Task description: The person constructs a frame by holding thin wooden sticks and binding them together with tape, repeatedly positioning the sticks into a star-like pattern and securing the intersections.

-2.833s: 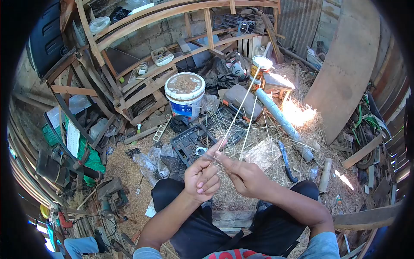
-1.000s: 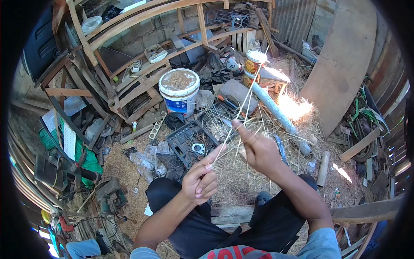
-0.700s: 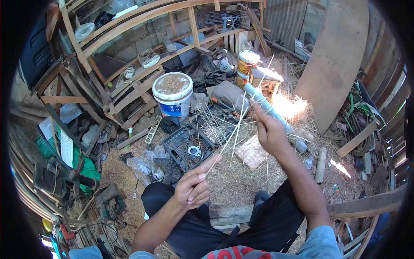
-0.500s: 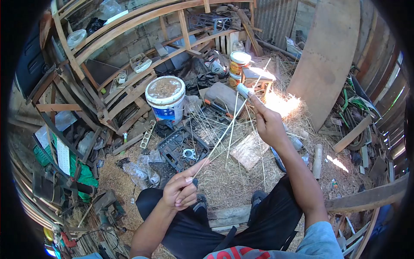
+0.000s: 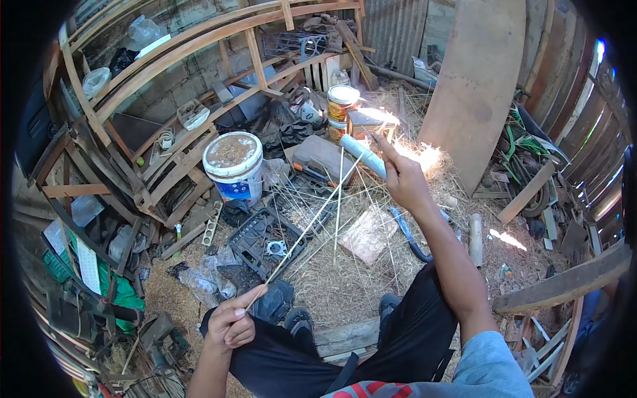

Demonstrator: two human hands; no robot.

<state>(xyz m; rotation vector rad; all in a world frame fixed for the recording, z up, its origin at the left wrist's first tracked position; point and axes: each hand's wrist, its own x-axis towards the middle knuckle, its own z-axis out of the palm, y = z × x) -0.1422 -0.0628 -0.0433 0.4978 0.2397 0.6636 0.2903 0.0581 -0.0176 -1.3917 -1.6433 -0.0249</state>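
My left hand (image 5: 231,325) is closed on the near end of a long thin bamboo-like strip (image 5: 306,231). The strip slants up and away toward my right hand (image 5: 405,178), which is closed with its index finger stretched forward. A small dark tip shows by that finger; what the fingers hold is mostly hidden. Just under the right hand runs a light-blue tube (image 5: 362,156), partly covered by it. More pale strips (image 5: 339,219) lie loosely across the floor between my hands, near a flat pale block (image 5: 368,235).
A white bucket (image 5: 233,166) and an open dark tool case (image 5: 269,242) lie ahead to the left. Behind are a grey case (image 5: 325,159), stacked yellow tins (image 5: 342,99) and a small stool (image 5: 371,119). A wide board (image 5: 474,93) leans at right.
My right hand has shifted up along the strip, uncovering more of the light-blue tube. My left hand keeps its grip, lower and farther left in view. The camera view has shifted.
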